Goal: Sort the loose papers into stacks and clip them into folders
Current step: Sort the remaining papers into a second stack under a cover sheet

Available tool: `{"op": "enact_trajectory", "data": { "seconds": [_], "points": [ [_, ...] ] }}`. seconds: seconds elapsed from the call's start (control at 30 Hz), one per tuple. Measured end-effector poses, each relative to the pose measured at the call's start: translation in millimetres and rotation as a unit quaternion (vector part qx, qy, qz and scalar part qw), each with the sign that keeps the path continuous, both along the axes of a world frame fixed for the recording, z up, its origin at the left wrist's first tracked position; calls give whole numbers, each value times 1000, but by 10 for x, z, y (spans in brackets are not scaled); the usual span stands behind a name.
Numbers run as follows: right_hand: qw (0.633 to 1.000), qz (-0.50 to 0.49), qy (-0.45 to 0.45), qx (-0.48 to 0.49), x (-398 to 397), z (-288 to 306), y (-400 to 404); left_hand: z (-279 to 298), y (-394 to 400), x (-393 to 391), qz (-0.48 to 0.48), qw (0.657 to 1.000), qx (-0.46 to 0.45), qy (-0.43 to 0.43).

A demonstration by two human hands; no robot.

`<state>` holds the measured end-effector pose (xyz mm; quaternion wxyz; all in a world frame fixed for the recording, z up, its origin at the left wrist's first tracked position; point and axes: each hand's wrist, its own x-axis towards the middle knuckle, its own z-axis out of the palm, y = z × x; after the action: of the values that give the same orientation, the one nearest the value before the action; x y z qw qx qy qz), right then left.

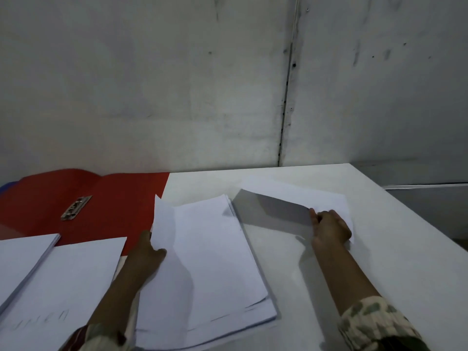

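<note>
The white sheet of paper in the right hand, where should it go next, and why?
Probably onto the middle stack of white papers. The right hand pinches the lifted white sheet just beside it, and the left hand steadies that stack's edge.

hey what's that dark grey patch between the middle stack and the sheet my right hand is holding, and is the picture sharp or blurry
Head view: the grey patch looks like the shadowed underside of the lifted sheet that the right hand grips, next to the middle paper stack. Head view: soft overall, dim light, and the handwriting on the near-left sheet is too blurred to read; the white table edges bend from the wide lens.
</note>
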<state>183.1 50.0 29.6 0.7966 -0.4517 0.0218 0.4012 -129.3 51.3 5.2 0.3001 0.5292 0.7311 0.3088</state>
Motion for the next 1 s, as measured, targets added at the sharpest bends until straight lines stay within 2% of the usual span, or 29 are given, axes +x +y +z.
{"op": "enact_trajectory", "data": {
  "seconds": [0.13,0.27,0.37,0.5,0.67,0.77,0.87,1.0],
  "points": [
    [998,65,-17,-21,4,-73,-80,72,-66,83,-35,999,4,-23],
    [972,201,-94,-84,52,-176,-227,117,-110,59,-58,998,-13,-32],
    [933,271,-182,-150,170,-215,-325,142,-132,-43,-64,996,-50,-35],
    [880,334,-282,-186,228,-170,-415,150,-176,-101,-74,992,-95,-40],
    [765,415,-435,-232,185,-63,-334,127,-151,-45,-107,988,-107,-40],
    [706,444,-483,-266,176,-46,-221,137,-144,-29,-73,987,-107,-98],
    [670,464,-504,-286,206,-33,-137,138,-128,-79,-26,979,-123,-158],
    [659,447,-546,-262,143,-36,-100,111,-110,-28,-39,982,-125,-135]
  ]
}}
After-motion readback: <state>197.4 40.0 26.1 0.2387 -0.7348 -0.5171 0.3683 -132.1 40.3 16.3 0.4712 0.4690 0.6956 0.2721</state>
